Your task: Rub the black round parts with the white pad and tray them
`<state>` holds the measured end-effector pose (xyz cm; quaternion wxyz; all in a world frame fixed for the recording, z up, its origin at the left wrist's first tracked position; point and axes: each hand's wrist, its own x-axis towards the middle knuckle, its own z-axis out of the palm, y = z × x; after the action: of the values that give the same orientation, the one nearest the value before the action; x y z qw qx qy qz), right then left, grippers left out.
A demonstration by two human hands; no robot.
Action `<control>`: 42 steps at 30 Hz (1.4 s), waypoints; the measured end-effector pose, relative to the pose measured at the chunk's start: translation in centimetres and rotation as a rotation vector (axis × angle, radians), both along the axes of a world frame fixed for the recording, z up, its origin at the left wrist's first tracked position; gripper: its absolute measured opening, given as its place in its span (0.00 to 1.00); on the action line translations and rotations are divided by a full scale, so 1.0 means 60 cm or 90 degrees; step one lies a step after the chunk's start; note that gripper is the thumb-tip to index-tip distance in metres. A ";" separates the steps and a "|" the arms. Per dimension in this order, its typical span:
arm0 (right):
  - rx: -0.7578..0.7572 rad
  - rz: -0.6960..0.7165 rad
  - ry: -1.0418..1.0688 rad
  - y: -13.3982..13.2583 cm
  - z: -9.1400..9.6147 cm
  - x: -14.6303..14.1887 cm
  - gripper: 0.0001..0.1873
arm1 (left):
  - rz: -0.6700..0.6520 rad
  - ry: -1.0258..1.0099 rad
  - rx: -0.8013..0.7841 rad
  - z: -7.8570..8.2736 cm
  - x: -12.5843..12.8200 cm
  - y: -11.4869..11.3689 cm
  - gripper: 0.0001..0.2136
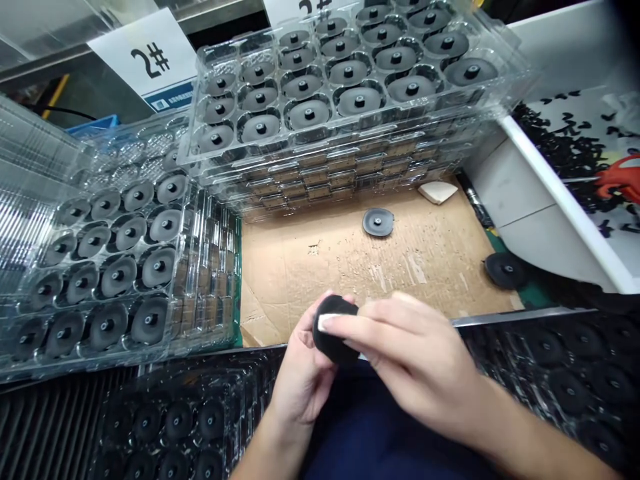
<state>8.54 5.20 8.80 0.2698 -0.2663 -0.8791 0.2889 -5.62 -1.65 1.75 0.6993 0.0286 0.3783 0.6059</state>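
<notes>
We have a black disc (333, 333) between our hands, just above the near edge of the counter. Our left hand (300, 373) is curled, cupping the disc from below and behind. Our right hand (415, 353) comes across from the side with its fingers (365, 321) stretched flat over the disc's face, the pale fingernail of the first finger touching it. Its thumb is out of sight, so we cannot tell whether this hand is gripping the disc or only resting on it.

Beyond our hands, a sheet of worn cardboard (345, 273) covers the counter. A grey disc (378, 222) lies alone on it, and a small white scrap (438, 192) sits near its far edge. A darker disc (506, 270) lies to the right, on a green mat (530, 297).

A tall stack of clear plastic trays (325, 167) stands ahead, its top tray filled with grey discs, each in its own round pocket. More loaded clear trays (100, 360) sit to the left. Trays of black discs (570, 373) lie close on both sides of us. A white sign (150, 53) marked "2#" stands behind the stack.
</notes>
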 end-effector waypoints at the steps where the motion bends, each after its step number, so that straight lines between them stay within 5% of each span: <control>1: -0.008 0.008 -0.045 0.002 0.000 -0.003 0.15 | 0.017 0.008 -0.012 -0.003 -0.001 -0.001 0.29; 6: -0.015 -0.048 0.019 0.006 -0.002 -0.012 0.15 | 0.033 -0.007 0.004 -0.004 0.002 0.003 0.30; 9: -0.130 -0.019 0.017 0.014 -0.013 -0.006 0.12 | 0.034 -0.018 -0.014 -0.002 0.004 0.008 0.26; 12: -0.261 -0.072 -0.029 0.025 -0.054 0.020 0.10 | 0.059 -0.032 -0.037 -0.005 -0.001 0.008 0.30; 15: -0.273 -0.207 -0.073 0.032 -0.123 0.045 0.12 | 0.056 -0.045 -0.028 -0.009 -0.004 0.007 0.32; 18: -0.272 -0.229 -0.121 0.034 -0.159 0.051 0.11 | 0.054 -0.057 -0.014 -0.007 -0.001 0.011 0.30; 20: -0.266 -0.241 -0.097 0.033 -0.141 0.039 0.11 | 0.051 -0.057 -0.020 -0.001 0.004 0.014 0.29; 23: -0.174 -0.284 0.024 0.021 -0.071 0.004 0.12 | 0.042 -0.046 -0.024 0.007 0.010 0.015 0.28; 27: -0.037 -0.088 0.078 -0.004 -0.009 -0.036 0.13 | 0.029 -0.022 0.012 0.002 0.005 0.009 0.25; 30: -0.169 0.050 -0.009 -0.004 -0.008 -0.045 0.11 | 0.049 -0.004 0.002 -0.007 0.000 0.004 0.25; 32: -0.178 0.022 -0.018 0.002 -0.015 -0.051 0.11 | 0.044 -0.008 -0.008 -0.008 0.002 0.005 0.27; 36: -0.018 -0.045 0.087 0.004 -0.016 -0.053 0.12 | -0.010 -0.034 0.018 0.002 0.001 0.007 0.29; 39: -0.111 0.049 0.039 -0.005 -0.004 -0.030 0.10 | -0.010 -0.048 0.030 0.006 -0.010 0.006 0.29; 42: -0.110 -0.050 -0.073 -0.007 0.007 -0.011 0.10 | -0.015 -0.079 0.019 0.002 -0.013 0.004 0.27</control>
<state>7.88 4.78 9.23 0.2064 -0.3387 -0.8537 0.3374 -6.39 -1.40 1.89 0.7282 0.0057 0.3250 0.6034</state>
